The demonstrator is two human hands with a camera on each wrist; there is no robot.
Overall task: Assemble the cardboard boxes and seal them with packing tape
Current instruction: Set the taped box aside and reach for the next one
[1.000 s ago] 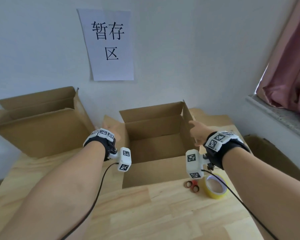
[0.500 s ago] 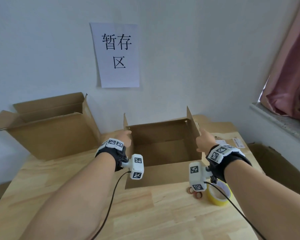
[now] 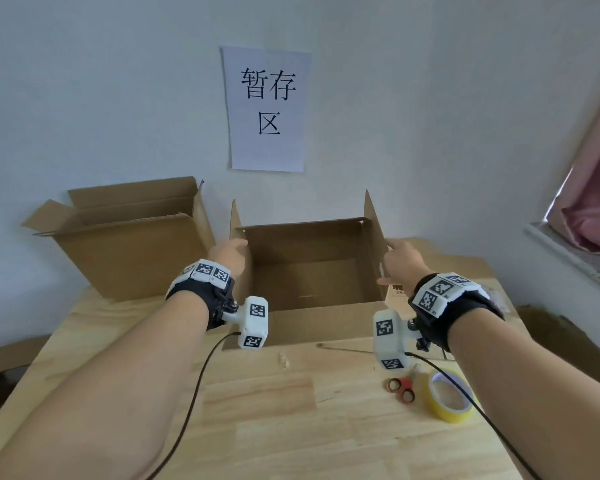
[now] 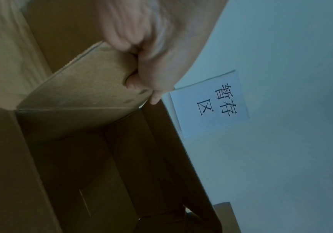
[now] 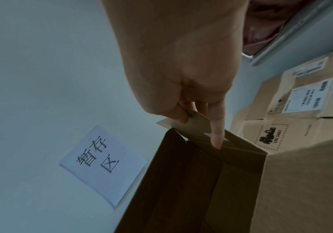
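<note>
Right now the left hand (image 3: 230, 255) pinches the left side flap (image 4: 85, 88) of the open cardboard box (image 3: 312, 327) at the table's (image 3: 291, 427) middle, while the right hand (image 3: 403, 260) pinches the right side flap (image 3: 373, 230), both standing upright. If one flap folds in ahead of the other, I'd expect the light box to skid or skew. Tape roll (image 3: 449, 396) and scissors (image 3: 400, 389) wait near the right forearm.
</note>
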